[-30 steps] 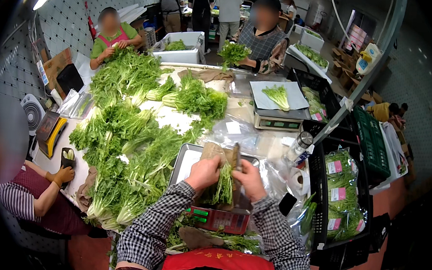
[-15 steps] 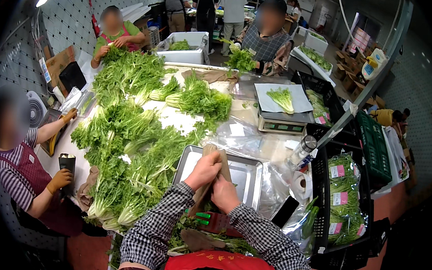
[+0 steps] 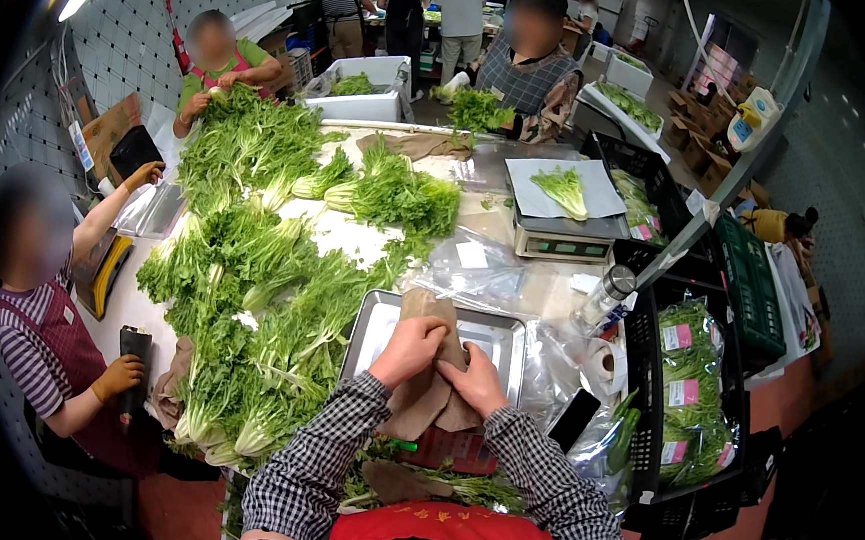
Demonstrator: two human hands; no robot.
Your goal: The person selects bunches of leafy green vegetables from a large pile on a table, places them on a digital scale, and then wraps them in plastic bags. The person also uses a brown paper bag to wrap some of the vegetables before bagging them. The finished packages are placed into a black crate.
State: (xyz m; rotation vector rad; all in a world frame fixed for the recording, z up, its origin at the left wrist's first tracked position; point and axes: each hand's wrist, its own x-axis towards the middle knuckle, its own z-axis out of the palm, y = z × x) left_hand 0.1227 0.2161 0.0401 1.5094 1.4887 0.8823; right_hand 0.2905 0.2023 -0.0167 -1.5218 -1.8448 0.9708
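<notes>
My left hand (image 3: 413, 349) and my right hand (image 3: 470, 378) both grip a brown cloth-like wrap (image 3: 407, 416), which hides whatever is inside. The wrap is over a silver metal tray (image 3: 366, 336) on a red digital scale (image 3: 445, 452). A large pile of leafy green stalks (image 3: 246, 357) lies left of the tray. Clear plastic bags (image 3: 561, 374), a black phone (image 3: 572, 420) and a paper roll (image 3: 603, 364) are to the right. More greens (image 3: 487, 490) lie below the scale, near my body.
Co-workers stand at left (image 3: 27, 332), back left (image 3: 195, 73) and back right (image 3: 526, 76). Right are a second scale (image 3: 564, 247) with one bunch on paper, a steel bottle (image 3: 601, 302), a post (image 3: 702, 224) and black crates (image 3: 644, 405) of bagged greens. A white foam box (image 3: 354, 94) sits behind.
The brown wrap has folded over the greens I held, which are now hidden. My hands have shifted with it. The co-worker at left has reached an arm toward the back.
</notes>
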